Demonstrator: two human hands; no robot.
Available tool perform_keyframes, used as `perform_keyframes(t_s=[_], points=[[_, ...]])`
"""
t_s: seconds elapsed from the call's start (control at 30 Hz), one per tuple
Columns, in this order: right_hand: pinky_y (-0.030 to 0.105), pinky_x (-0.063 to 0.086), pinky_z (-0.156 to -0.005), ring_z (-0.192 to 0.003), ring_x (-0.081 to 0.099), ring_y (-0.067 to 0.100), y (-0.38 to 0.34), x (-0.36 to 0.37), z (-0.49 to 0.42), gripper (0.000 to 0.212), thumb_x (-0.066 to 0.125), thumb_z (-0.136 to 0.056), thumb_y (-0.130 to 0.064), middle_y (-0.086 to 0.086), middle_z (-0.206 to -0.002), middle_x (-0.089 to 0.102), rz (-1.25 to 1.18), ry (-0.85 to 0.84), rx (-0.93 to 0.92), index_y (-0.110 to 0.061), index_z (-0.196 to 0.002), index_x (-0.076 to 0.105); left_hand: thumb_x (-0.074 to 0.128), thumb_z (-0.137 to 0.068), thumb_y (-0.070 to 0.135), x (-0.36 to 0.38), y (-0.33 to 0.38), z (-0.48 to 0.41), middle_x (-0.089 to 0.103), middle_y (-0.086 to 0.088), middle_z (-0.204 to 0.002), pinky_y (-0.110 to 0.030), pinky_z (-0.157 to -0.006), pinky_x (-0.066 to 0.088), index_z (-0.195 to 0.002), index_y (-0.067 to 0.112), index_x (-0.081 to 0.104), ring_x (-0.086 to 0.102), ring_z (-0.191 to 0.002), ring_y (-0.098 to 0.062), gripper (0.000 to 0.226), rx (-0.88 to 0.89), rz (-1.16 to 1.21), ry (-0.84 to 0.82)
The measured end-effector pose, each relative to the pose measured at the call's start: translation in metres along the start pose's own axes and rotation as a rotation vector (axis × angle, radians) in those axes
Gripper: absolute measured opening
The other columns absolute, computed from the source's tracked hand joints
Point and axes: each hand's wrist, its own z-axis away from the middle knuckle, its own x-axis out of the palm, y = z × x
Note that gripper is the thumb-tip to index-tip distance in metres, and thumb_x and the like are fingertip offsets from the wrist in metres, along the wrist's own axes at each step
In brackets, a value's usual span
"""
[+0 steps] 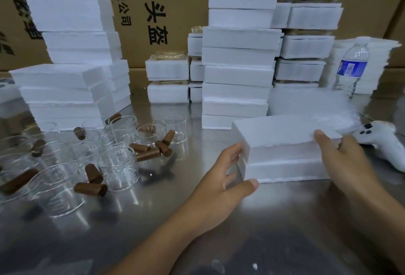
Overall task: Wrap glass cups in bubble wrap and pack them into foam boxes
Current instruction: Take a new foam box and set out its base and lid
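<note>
1. The left hand [225, 174] clasps the left end of a closed foam box [285, 156]. Its thumb lies at the lower front corner and its fingers curl against the end face, probably to keep lid and base together.
2. The right hand [346, 156] grips the opposite end with its thumb laid over the lid. Its fingers are hidden behind the box. The two-ended hold suits lifting or sliding the box level.
3. The box sits on the steel table [219, 231] with its seam shut. I judge it packed and ready for stacking.
4. A white game controller [381, 143] lies just beside the right hand.
5. The glass cups [118, 165], with brown handles, cluster unwrapped to the left, within the left hand's reach.
6. Behind stand the stacked foam boxes [238, 73], out of the working space, then a water bottle [350, 66] and cardboard cartons [153, 1]. I cannot make out any bubble wrap for certain.
</note>
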Motion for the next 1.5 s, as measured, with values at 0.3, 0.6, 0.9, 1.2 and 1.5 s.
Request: perform_keyframes(t_s=[0.3, 0.6, 0.9, 1.2, 1.5], points=[[0.04, 0.046, -0.092, -0.111, 0.051, 0.01, -0.028, 0.007, 0.026, 0.061, 0.055, -0.07, -0.066, -0.015, -0.119, 0.052, -0.205, 0.188, -0.373, -0.041, -0.121, 0.034, 0.058, -0.081, 0.039, 0.001, 0.011, 0.0, 0.053, 0.036, -0.119, -0.004, -0.085, 0.039, -0.123, 0.046, 0.035, 0.046, -0.11, 0.022, 0.048, -0.044, 0.047, 0.063], [0.0, 0.043, -0.065, -0.094, 0.051, -0.018, -0.089, 0.043, 0.046, 0.068, 0.069, -0.083, -0.014, -0.043, -0.11, 0.039, -0.309, -0.014, -0.753, -0.025, -0.136, 0.027, 0.016, -0.073, 0.075, -0.009, 0.014, -0.009, 0.045, 0.028, -0.132, -0.032, -0.113, 0.031, -0.139, 0.039, 0.04, 0.043, -0.124, 0.005, 0.079, -0.149, 0.02, 0.154], [-0.001, 0.04, -0.072, -0.097, 0.052, -0.011, -0.085, 0.091, 0.058, 0.071, 0.074, -0.077, -0.029, -0.027, -0.098, 0.052, -0.12, -0.367, -0.854, -0.058, -0.12, 0.025, 0.018, -0.074, 0.069, -0.017, 0.017, -0.019, 0.07, 0.012, -0.098, -0.032, -0.096, 0.047, -0.088, 0.036, 0.062, 0.063, -0.098, -0.004, 0.057, -0.154, 0.311, 0.43], [0.023, 0.042, -0.079, -0.093, 0.051, 0.007, -0.074, 0.095, 0.07, 0.066, 0.071, -0.081, -0.032, -0.015, -0.11, 0.052, 0.145, -0.285, -0.952, -0.042, -0.131, 0.029, 0.029, -0.086, 0.057, -0.029, 0.024, -0.012, 0.04, 0.013, -0.139, -0.023, -0.105, 0.035, -0.133, 0.034, 0.032, 0.039, -0.128, 0.0, 0.052, 0.177, 0.038, 0.777], [0.025, 0.03, -0.088, -0.111, 0.048, 0.014, -0.069, 0.092, 0.075, 0.053, 0.054, -0.091, -0.034, -0.012, -0.133, 0.049, 0.515, -0.394, -0.952, -0.038, -0.138, 0.03, 0.048, -0.096, 0.019, -0.054, 0.024, -0.017, 0.053, 0.006, -0.081, -0.026, -0.07, 0.045, -0.088, 0.023, 0.049, 0.053, -0.074, -0.007, 0.01, 0.16, 0.047, 1.009]])
